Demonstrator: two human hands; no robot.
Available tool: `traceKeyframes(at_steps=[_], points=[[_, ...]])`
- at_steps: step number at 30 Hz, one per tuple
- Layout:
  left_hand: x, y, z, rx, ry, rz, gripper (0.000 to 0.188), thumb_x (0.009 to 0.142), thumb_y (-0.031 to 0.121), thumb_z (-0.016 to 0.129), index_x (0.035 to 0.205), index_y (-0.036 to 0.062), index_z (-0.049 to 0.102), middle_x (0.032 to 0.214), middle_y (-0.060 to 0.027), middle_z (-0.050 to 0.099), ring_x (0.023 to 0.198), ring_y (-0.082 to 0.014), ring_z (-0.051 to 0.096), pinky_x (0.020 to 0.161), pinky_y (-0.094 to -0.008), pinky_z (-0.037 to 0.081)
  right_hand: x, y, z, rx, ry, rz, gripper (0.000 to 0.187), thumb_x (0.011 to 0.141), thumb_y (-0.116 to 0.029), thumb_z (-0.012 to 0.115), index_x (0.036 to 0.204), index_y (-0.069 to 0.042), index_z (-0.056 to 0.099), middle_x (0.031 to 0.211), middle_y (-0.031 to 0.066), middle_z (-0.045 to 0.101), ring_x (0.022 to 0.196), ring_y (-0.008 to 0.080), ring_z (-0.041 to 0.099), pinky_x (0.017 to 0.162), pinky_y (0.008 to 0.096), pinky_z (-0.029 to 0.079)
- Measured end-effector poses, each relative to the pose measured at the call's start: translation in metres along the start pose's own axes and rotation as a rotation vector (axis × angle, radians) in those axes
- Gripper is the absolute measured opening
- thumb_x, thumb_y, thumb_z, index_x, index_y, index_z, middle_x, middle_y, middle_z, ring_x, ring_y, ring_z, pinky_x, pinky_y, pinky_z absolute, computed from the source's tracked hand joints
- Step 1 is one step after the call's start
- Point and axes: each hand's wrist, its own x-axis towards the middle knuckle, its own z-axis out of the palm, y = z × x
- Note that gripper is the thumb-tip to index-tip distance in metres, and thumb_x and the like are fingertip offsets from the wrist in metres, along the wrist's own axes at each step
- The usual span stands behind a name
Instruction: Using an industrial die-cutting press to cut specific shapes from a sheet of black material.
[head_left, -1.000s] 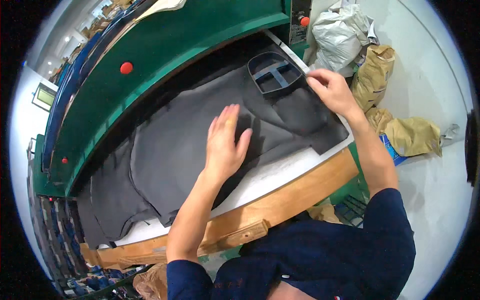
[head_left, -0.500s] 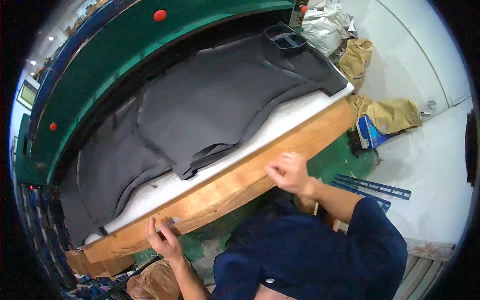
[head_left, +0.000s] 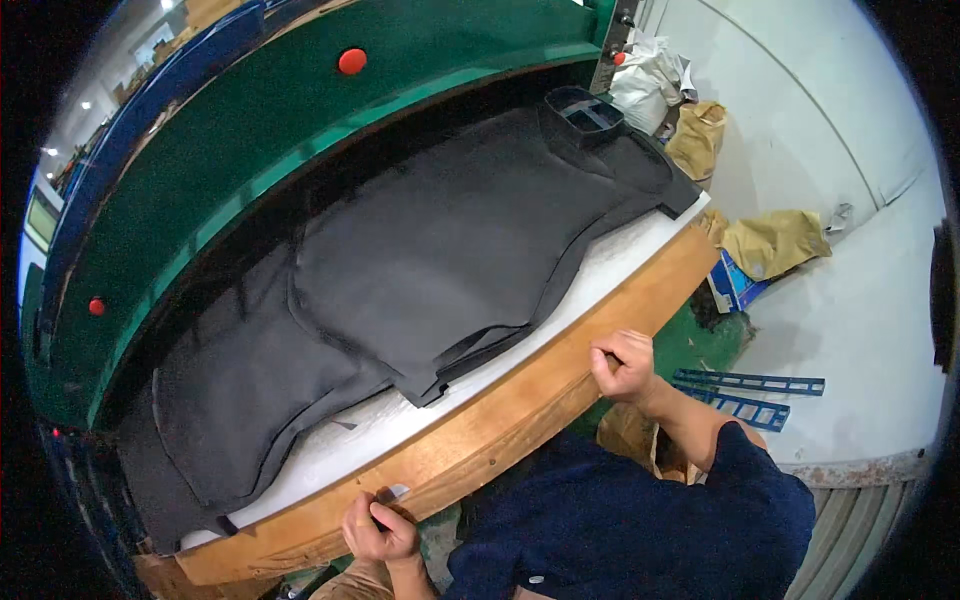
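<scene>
A large moulded black sheet (head_left: 440,240) lies over a white panel (head_left: 340,440), a raised rectangular collar (head_left: 590,115) at its far right end. Along the panel's near side runs a thick wooden board (head_left: 480,430). At the board's near edge, toward the left, my left hand (head_left: 383,535) is closed, fingers curled in beside a small silvery tab (head_left: 398,492). My right hand (head_left: 628,368) is also closed, a loose fist over the same edge farther right. Whatever either hand may hold is hidden by the fingers.
A green machine beam (head_left: 240,130) with red buttons (head_left: 352,62) arches over the sheet's far side. White sacks (head_left: 645,85) and brown paper bags (head_left: 775,243) stand by the white wall at right. Blue perforated metal strips (head_left: 745,400) lie near my right elbow.
My left hand's stretched fingers have curled closed. Sheet, board and both hands sit lower and farther right in the picture; the view has shifted too. My right hand stays closed.
</scene>
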Motion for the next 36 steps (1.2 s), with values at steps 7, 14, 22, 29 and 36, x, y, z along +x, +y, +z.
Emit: traceKeyframes(at_steps=[7,14,22,29,36], points=[[-0.010,0.003,-0.001,0.068,-0.028,-0.001,0.019,0.091,0.009,0.057,0.098,-0.0030,0.070,0.085,-0.0158,0.070,0.073,-0.0352,0.063,0.067,-0.0434,0.050,-0.006,0.012,0.003,0.016,0.035,-0.037,0.004,0.076,-0.002,0.068,0.076,-0.004,0.065,0.063,0.0113,0.062,0.054,0.0291,0.061,0.052,0.0375,0.048],[-0.013,0.016,-0.011,0.075,-0.036,0.013,0.017,0.090,0.009,0.058,0.096,-0.0025,0.070,0.086,-0.0161,0.069,0.079,-0.0356,0.065,0.073,-0.0442,0.051,-0.004,0.014,0.002,0.060,0.040,0.044,0.002,0.076,-0.002,0.069,0.076,-0.003,0.066,0.068,0.0124,0.065,0.060,0.0306,0.064,0.058,0.0385,0.051],[-0.004,0.037,-0.026,0.049,-0.170,-0.032,0.009,0.088,0.007,0.064,0.093,0.0029,0.071,0.084,-0.0110,0.069,0.075,-0.0314,0.063,0.073,-0.0416,0.046,0.005,0.014,-0.010,0.211,-0.044,0.144,0.005,0.079,-0.005,0.073,0.080,-0.003,0.070,0.073,0.0108,0.070,0.067,0.0249,0.069,0.063,0.0350,0.054],[-0.006,0.036,-0.037,-0.094,-0.228,-0.099,0.009,0.080,0.003,0.070,0.088,0.0044,0.069,0.084,-0.0114,0.070,0.079,-0.0307,0.065,0.077,-0.0409,0.047,0.057,-0.003,-0.019,0.261,0.054,0.068,0.003,0.084,-0.003,0.071,0.085,-0.001,0.070,0.077,0.0113,0.071,0.068,0.0207,0.068,0.064,0.0318,0.054],[0.015,0.017,-0.068,-0.214,-0.344,-0.139,0.009,0.081,0.012,0.073,0.084,0.0037,0.071,0.078,-0.0139,0.070,0.070,-0.0339,0.065,0.066,-0.0455,0.050,0.149,-0.060,0.026,0.244,-0.020,-0.216,0.010,0.084,-0.003,0.073,0.093,0.000,0.070,0.079,0.0105,0.070,0.069,0.0201,0.066,0.066,0.0307,0.052]])
